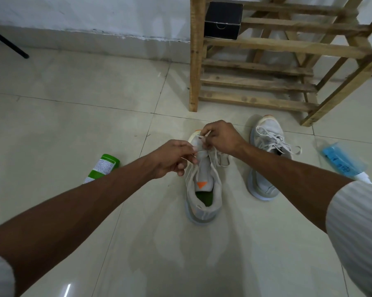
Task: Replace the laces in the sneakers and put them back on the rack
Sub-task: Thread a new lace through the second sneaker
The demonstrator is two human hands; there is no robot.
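1. Floor [73, 125]: pale tiles, bearing everything here.
2. Rack [287, 47]: wooden, at top right, just beyond the shoes. Black box [222, 20] on an upper slat. Top cut off by the frame.
3. Shoe [202, 202]: in the centre, upright on the floor. Heel toward the person, toe toward the rack, so the long axis points almost straight away.
4. Second shoe [264, 185]: just to the right, not touching, lying about the same way. Already laced, judging by the crossed rows and loose loops.
5. Green bottle [103, 167] lying at the left, blue bottle [341, 160] at the far right, both well apart from the hands.
6. Left hand [172, 158]: at the left side of the shoe, beside the middle rows, pinching the lace [199, 149] between thumb and finger.
7. Right hand [221, 136]: farther forward, over the toe-side rows, fingers curled and gripping the same lace.
8. Lace: white, running short between both hands above the tongue, with loose lengths on the right side.
9. Probably mid-threading. Next pull likely across the axis, with the right hand nearer the front eyelets.
10. Hidden: toe and front eyelets under the right hand. Cannot tell which eyelet is in work, nor see the lace tip.
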